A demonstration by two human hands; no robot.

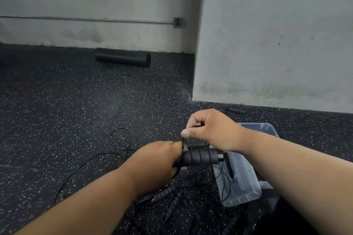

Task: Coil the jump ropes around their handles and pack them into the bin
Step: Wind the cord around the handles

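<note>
At the centre of the frame your left hand (158, 162) grips one end of a handle (200, 157), with your right hand (214, 129) just above it, pinching the rope (182, 144). The bin (242, 185) sits lower right, beneath your right forearm. More handles (164, 192) and cord lie tangled at lower centre. A roller (123, 57) rests against the wall (95, 2), upper left.

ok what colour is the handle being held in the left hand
Black, ribbed foam; the handle shows best in the head view, gripped by the left hand.
</note>
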